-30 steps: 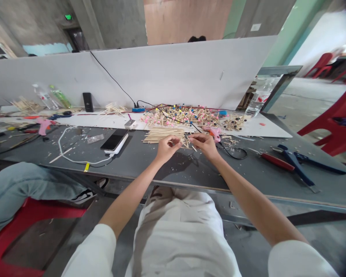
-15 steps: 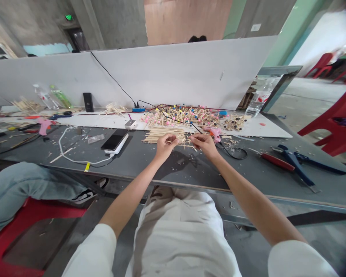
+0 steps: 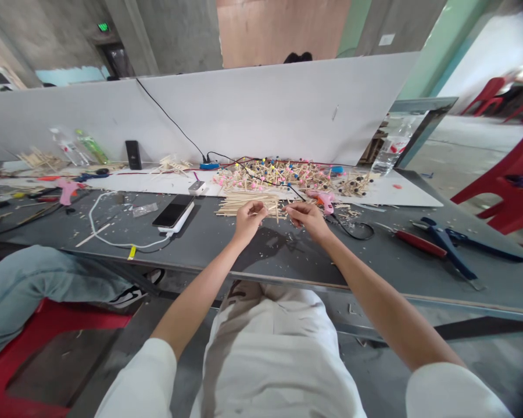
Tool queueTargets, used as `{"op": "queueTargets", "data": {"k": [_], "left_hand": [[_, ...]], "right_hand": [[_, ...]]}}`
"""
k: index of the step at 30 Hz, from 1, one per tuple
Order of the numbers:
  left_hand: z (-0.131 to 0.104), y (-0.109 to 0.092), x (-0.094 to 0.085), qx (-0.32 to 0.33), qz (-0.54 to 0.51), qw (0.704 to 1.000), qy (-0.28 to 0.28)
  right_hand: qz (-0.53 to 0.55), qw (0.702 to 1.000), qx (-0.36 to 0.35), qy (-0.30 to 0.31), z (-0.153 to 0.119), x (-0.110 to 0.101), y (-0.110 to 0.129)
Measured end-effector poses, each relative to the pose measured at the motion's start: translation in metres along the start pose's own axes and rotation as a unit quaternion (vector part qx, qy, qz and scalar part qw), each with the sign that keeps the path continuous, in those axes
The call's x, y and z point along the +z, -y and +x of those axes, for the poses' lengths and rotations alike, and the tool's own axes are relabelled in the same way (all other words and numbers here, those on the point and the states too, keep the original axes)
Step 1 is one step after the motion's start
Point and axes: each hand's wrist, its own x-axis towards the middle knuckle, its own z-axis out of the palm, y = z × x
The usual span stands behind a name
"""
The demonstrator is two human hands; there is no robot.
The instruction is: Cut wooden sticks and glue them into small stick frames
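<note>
My left hand (image 3: 250,222) is closed in a pinch on a small joined piece of thin wooden sticks (image 3: 277,210), whose bars stick out to the right of the fingertips. Facing it, a short gap away, my right hand (image 3: 307,218) has thumb and fingers pressed together; whatever they hold is too small to make out. Both hands hover over the table's near-middle. Beneath and behind the left hand lies a bundle of loose wooden sticks (image 3: 230,205). A pink glue gun (image 3: 326,202) lies just beyond the right hand.
Behind lies a heap of sticks with coloured balls (image 3: 283,172). Left are a phone (image 3: 173,210) on a white block, a white cable (image 3: 96,223) and another pink glue gun (image 3: 67,190). Right are blue-handled pliers (image 3: 447,247) and a red-handled tool (image 3: 421,242). A seated person's leg (image 3: 47,276) is at left.
The stick piece in my left hand has turned, so that one bar now stands more upright between the hands. My right hand has stayed nearly in place, fingers still together.
</note>
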Motion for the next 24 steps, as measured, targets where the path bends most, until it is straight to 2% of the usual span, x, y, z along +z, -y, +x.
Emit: {"op": "queueTargets", "data": {"k": [4, 10, 18, 24], "left_hand": [[0.000, -0.001, 0.001, 0.002, 0.000, 1.000, -0.003], [0.000, 0.000, 0.001, 0.005, 0.007, 1.000, -0.007], [-0.001, -0.002, 0.000, 0.010, 0.003, 1.000, -0.001], [-0.002, -0.001, 0.000, 0.008, 0.002, 1.000, 0.003]], "right_hand": [[0.002, 1.000, 0.001, 0.000, 0.001, -0.001, 0.000], [0.037, 0.998, 0.046, 0.002, 0.004, -0.003, -0.006], [0.007, 0.989, 0.065, 0.136, 0.001, 0.001, -0.014], [-0.025, 0.986, 0.051, 0.156, -0.004, 0.005, -0.007]]}}
